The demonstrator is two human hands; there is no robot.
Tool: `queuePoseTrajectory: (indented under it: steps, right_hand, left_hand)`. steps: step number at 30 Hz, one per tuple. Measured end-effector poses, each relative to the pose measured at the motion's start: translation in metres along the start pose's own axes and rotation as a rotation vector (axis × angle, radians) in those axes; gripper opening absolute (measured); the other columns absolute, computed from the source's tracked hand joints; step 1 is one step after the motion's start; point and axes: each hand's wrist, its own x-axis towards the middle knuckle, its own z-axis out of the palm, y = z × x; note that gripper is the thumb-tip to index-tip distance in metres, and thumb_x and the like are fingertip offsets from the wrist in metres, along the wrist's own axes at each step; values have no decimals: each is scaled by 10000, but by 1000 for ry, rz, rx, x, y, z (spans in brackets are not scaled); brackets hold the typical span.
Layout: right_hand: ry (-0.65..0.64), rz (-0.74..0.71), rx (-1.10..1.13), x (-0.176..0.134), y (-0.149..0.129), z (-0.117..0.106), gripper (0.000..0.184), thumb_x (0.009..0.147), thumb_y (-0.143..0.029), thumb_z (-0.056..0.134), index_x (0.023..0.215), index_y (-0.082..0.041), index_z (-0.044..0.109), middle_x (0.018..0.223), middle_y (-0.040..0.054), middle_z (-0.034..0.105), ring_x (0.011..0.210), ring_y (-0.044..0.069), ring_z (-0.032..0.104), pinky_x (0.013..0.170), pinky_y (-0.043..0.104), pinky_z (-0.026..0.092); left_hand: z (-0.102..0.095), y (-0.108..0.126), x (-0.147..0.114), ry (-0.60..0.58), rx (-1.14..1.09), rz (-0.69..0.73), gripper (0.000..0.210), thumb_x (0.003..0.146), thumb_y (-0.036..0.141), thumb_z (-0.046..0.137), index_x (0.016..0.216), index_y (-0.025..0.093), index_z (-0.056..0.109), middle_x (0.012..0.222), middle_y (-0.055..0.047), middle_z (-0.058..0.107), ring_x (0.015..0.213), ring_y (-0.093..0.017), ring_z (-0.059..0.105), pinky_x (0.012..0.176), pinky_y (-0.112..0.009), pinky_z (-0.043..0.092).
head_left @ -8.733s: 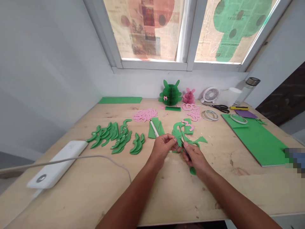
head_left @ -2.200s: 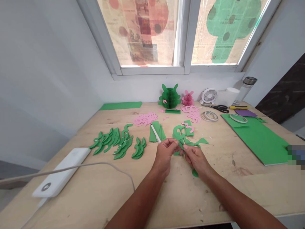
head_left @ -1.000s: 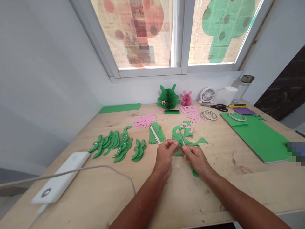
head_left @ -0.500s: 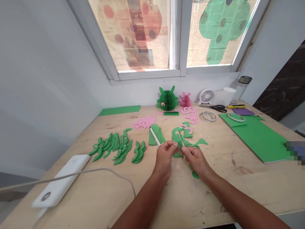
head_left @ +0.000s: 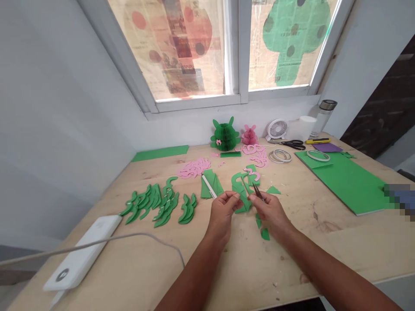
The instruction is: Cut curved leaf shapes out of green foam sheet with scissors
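Note:
My left hand (head_left: 225,209) is closed in a pinch over the green paper scraps (head_left: 241,205); whatever its fingertips hold blends into the green behind. My right hand (head_left: 267,211) is closed around a pair of scissors (head_left: 258,192), whose dark, pointed blades stick up past the fingers while the handles are hidden. A gap separates the two hands. Beyond them a curled pink cutout (head_left: 252,174) rests on green paper. Left of the scraps, a white pen (head_left: 209,185) lies across folded green paper (head_left: 216,181). Small green offcuts (head_left: 265,234) lie beside my right wrist.
Stacked green curved cutouts (head_left: 167,209) and a white power bank (head_left: 82,250) with a cable are on the left. Pink cutouts (head_left: 194,167), a green paper honeycomb figure (head_left: 225,136) and tape rolls (head_left: 280,156) sit further back. Green sheets (head_left: 353,185) lie right.
My hands have drawn slightly apart. The scissors' blades now point up and away, clear of my left fingers. The view has shifted a little to the right.

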Motion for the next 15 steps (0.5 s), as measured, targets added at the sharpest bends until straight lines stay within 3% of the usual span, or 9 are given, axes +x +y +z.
queuePoseTrajectory:
  steps: [5, 12, 15]
  right_hand:
    - [-7, -20, 111, 0, -4, 0, 345, 638, -446, 712, 714, -149, 551, 457, -99, 289, 397, 47, 192, 380, 216, 110]
    - [-144, 68, 291, -2, -5, -2, 325, 646, -391, 727, 743, -161, 519, 410, -127, 288, 356, 27, 147, 363, 200, 95]
    - [-160, 77, 312, -2, -5, -3, 318, 646, -374, 729, 748, -164, 514, 410, -129, 287, 354, 27, 149, 365, 199, 96]
  left_hand:
    - [3, -1, -4, -101, 31, -67, 187, 574, 248, 743, 632, 136, 605, 546, 26, 553, 534, -93, 507, 599, -237, 417]
    - [0, 0, -4, -242, -153, -268, 190, 596, 214, 754, 656, 144, 588, 573, 11, 581, 554, -105, 547, 624, -257, 450]
    - [0, 0, -4, -257, -148, -261, 183, 605, 209, 749, 659, 144, 587, 566, 9, 575, 542, -103, 538, 601, -249, 448]
